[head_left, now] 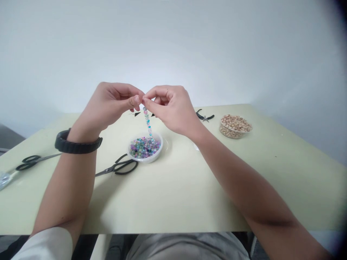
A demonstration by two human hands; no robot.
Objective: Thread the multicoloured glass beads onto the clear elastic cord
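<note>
My left hand [114, 99] and my right hand [172, 106] meet fingertip to fingertip above the table, both pinched closed. From between them hangs a strand of beads [148, 122], in pink, clear and turquoise, its upper end hidden by the fingers. Which hand bears the strand more is hard to see; both pinch at its top. Below, the strand's lower end reaches down to a white round bowl [159, 153] filled with loose beads [145, 147] in purple, green and blue. A black band circles my left wrist.
Black-handled scissors [126, 166] lie against the bowl's left side, and another pair of scissors [32, 161] lies farther left. Black-handled pliers [205, 116] rest at the back. A clear tub of tan bead-like pieces [235, 126] stands right of them. Clear plastic [4, 179] is at the left edge.
</note>
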